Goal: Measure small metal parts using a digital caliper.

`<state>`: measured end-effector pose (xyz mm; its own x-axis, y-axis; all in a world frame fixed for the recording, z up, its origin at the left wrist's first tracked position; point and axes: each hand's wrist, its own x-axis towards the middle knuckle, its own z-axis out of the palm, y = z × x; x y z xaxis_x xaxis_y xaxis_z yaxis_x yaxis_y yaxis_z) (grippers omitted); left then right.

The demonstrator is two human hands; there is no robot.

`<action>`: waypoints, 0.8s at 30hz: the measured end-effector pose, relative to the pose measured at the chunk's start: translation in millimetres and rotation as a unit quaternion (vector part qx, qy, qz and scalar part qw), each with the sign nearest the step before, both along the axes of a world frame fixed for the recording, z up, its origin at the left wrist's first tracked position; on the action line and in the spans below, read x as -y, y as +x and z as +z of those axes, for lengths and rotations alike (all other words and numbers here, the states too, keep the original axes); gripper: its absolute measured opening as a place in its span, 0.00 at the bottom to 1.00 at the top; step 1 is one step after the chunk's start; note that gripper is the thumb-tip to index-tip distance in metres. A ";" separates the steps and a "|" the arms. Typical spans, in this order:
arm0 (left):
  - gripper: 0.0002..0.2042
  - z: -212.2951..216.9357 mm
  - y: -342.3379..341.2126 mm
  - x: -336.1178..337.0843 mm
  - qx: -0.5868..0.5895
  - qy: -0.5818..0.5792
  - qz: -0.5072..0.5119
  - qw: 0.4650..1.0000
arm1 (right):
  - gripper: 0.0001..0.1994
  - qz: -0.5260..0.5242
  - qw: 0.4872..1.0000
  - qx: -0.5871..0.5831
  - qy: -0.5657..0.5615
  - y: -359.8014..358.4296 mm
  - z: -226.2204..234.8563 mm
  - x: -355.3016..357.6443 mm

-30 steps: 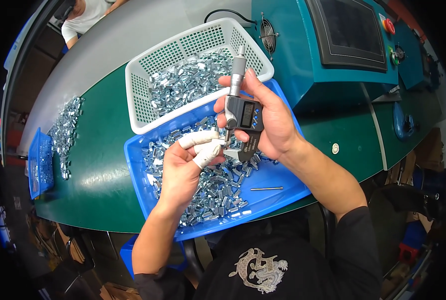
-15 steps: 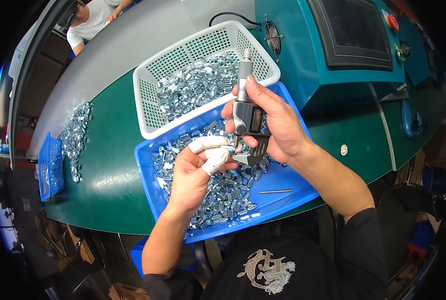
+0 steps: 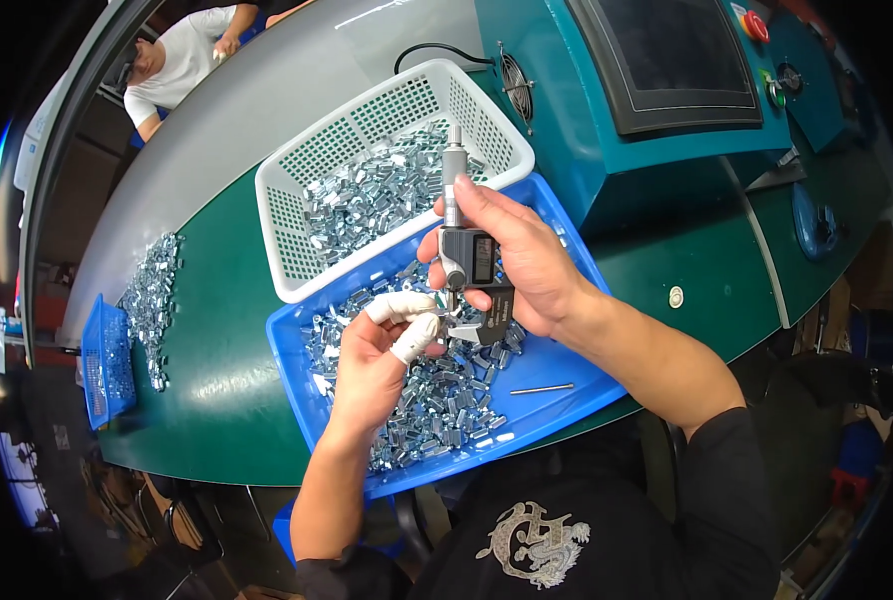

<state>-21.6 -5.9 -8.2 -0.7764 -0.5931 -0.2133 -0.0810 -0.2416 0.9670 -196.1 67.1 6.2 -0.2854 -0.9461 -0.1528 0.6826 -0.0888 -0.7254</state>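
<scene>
In my right hand (image 3: pixel 522 260) is a digital micrometer (image 3: pixel 483 262), held upright with the fingers wrapped round its frame and the thumb against its barrel. My left hand (image 3: pixel 375 360) has white coverings on the thumb and forefinger. Those two fingertips pinch a small metal part (image 3: pixel 441 318) at the micrometer's jaws; most of it is hidden, and I cannot tell whether the jaws touch it. Below both hands lies a blue tray (image 3: pixel 557 385) with many small shiny metal pieces (image 3: pixel 447 400) in it.
A white perforated basket (image 3: pixel 279 240) of similar pieces rests against the tray's far side. A metal rod (image 3: pixel 542 389) lies in the tray. Leftward are a loose pile (image 3: pixel 155 300) and a small blue basket (image 3: pixel 95 350). A teal machine (image 3: pixel 647 185) stands far right; another person (image 3: pixel 182 60) sits across.
The whole view has shifted a little, so the trays sit lower and further left in it. Both hands keep their grips, with the micrometer still at the left fingertips.
</scene>
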 end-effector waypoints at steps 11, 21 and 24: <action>0.09 8.3 3.7 26.4 -0.046 -0.091 0.099 0.990 | 0.24 0.005 1.000 -0.016 0.016 -1.1 0.9 -2.0; 0.10 9.1 1.7 0.2 -0.028 0.014 0.014 0.999 | 0.27 0.012 1.000 0.007 -0.019 -1.1 -0.9 -0.6; 0.11 6.7 0.8 -1.8 -0.041 0.022 0.012 0.999 | 0.26 0.017 0.999 0.008 -0.026 -2.4 -3.2 -1.4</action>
<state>-20.8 -4.1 -1.6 -0.7776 -0.6035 -0.1763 0.0044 -0.2856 0.9583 -198.5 68.6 2.9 -0.2511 -0.9621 -0.1067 0.6972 -0.1033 -0.7094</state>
